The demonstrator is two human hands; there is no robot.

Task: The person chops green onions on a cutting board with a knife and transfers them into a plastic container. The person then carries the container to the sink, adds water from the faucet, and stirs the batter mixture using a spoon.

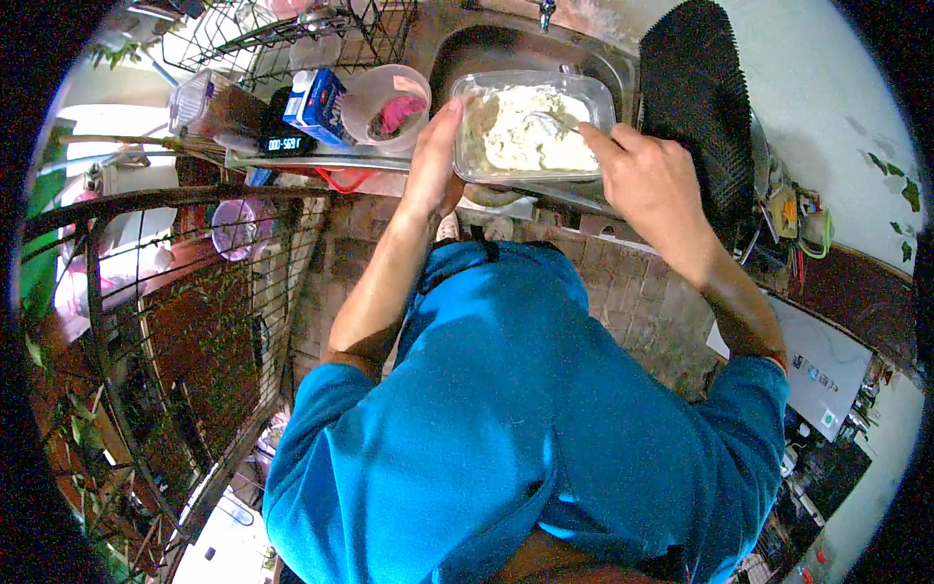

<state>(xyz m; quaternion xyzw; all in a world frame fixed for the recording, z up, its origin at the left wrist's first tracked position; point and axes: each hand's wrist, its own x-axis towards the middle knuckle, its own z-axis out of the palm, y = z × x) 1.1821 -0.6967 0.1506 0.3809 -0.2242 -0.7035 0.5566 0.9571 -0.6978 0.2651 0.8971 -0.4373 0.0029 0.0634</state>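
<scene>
A clear rectangular plastic container [533, 177] is held at the front edge of the sink. Thick, lumpy white cream [516, 134] fills much of it. My left hand [435, 161] grips the container's left side, thumb at the rim. From the right, my right hand [650, 180] reaches over the rim, its fingers closed around a thin metal utensil [561, 122]. The utensil's tip is sunk in the cream, so I cannot tell if it is a spoon or a fork.
Left of the container stand a translucent tub [384, 102] with pink and dark residue, a blue-and-white carton [316, 107] and a digital display [285, 144]. Behind is the steel sink [457, 54] with a tap [547, 14]. A black ridged mat [696, 107] stands right; a metal railing [185, 200] runs left.
</scene>
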